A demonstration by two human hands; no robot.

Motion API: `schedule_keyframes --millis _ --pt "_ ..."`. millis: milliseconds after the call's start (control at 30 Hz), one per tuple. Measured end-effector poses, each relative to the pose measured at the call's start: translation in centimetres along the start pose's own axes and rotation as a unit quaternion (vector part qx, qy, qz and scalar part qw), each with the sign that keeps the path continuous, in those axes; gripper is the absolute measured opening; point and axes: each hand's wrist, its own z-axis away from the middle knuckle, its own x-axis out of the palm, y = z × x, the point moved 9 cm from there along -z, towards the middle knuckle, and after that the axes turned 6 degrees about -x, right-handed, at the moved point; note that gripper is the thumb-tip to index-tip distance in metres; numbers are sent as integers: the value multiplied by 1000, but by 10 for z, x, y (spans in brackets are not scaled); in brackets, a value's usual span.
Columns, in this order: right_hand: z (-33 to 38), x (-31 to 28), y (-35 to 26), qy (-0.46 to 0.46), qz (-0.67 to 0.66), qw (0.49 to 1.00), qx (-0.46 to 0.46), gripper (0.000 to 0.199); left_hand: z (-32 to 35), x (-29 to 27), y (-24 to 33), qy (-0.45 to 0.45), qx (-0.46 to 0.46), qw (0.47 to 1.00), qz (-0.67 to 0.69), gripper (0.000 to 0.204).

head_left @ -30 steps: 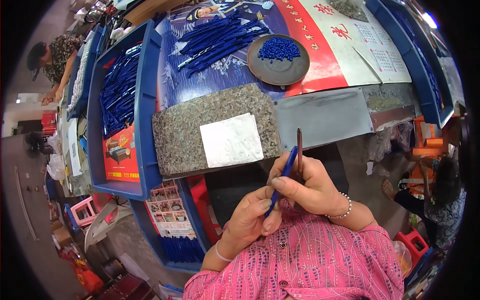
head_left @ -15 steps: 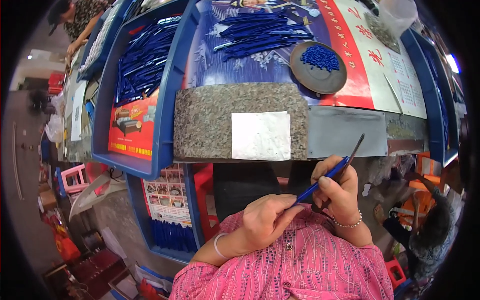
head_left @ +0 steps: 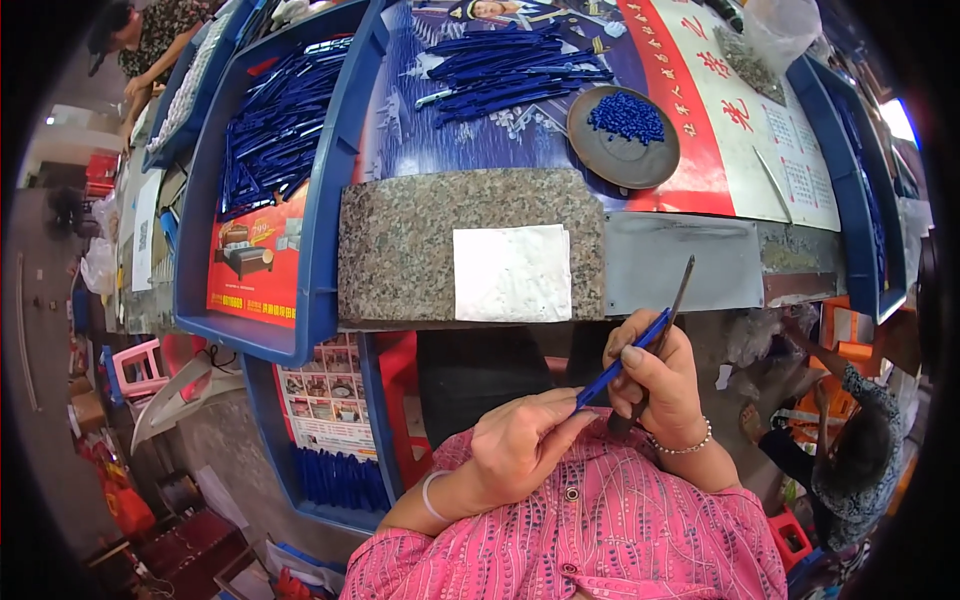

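Observation:
Low in front of my pink shirt, my left hand [head_left: 522, 445] pinches the lower end of a slim blue pen-like stick [head_left: 600, 383]. My right hand [head_left: 655, 375] is closed around a narrow dark pointed tool [head_left: 684, 290], its tip up and its dark handle end showing below the fist. The thumb and fingers of that same hand also steady the upper part of the blue stick, so stick and tool lie side by side there. Just beyond the hands, a folded white cloth or paper [head_left: 512, 272] rests on a speckled stone slab [head_left: 395, 250].
A brown dish [head_left: 600, 165] of small blue pieces stands behind a grey plate [head_left: 683, 262]. Blue sticks lie piled [head_left: 510, 70] on the poster-covered table and in a blue tray [head_left: 328, 200] at left. Another tray [head_left: 262, 400] sits lower; other people are at both sides.
The whole view has shifted slightly left. In my right hand the tool has tilted a little more upright, and its handle end shows more. Both hands keep their hold.

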Motion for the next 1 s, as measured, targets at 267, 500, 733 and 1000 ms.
schedule_keyframes --millis 267,500,733,1000 --pt "4 3 -12 -36 -26 996 -74 21 0 7 26 -11 154 980 -126 37" --pt "5 0 -15 -58 -61 993 -85 18 -1 11 28 -22 169 975 -140 37" --pt "5 -3 -19 -29 -7 997 -70 17 -3 6 -3 -26 -35 999 -25 26" --pt "-7 2 -27 2 78 996 -46 18 2 18 -42 -71 -359 878 309 23"
